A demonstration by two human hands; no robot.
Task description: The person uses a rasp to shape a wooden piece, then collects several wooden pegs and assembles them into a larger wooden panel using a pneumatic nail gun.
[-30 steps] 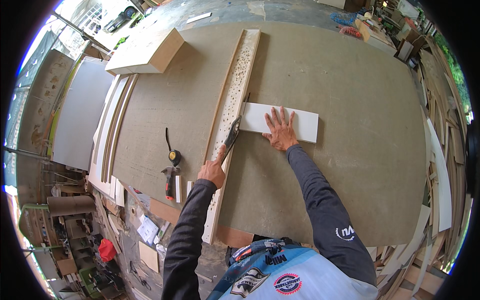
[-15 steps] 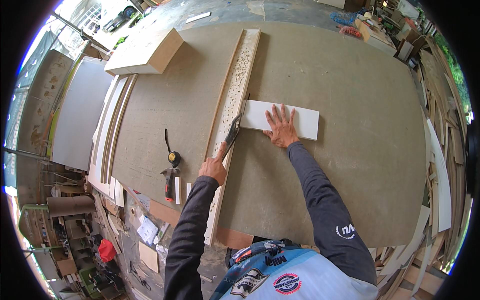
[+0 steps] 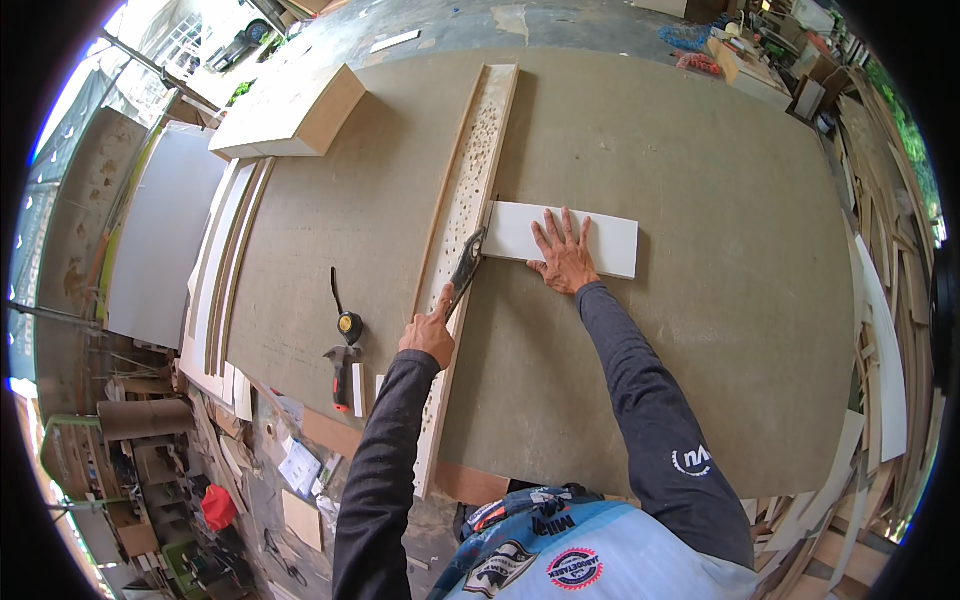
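My left hand (image 3: 430, 335) grips a dark, slim hand tool (image 3: 467, 265), its index finger stretched along it; I cannot make out the tool's exact kind. The tool slants over a long pale board full of holes (image 3: 475, 150), its head at the near left corner of a short white board (image 3: 515, 225). That white board lies flat, its left end against the long board's right edge. My right hand (image 3: 566, 262) is open, fingers spread and pressed flat on it. Left of my left hand lie a tape measure (image 3: 348, 325) and a hammer (image 3: 340, 380).
A white strip (image 3: 359, 390) lies beside the hammer on the large worktable (image 3: 700, 360). At the far left of the table sits a pale wooden box (image 3: 285, 115), with long strips (image 3: 235, 240) nearer me. Stacked offcuts (image 3: 895, 260) line the right side.
The whole view has shifted slightly downward. Both hands, the dark tool and the white board keep the same places relative to each other.
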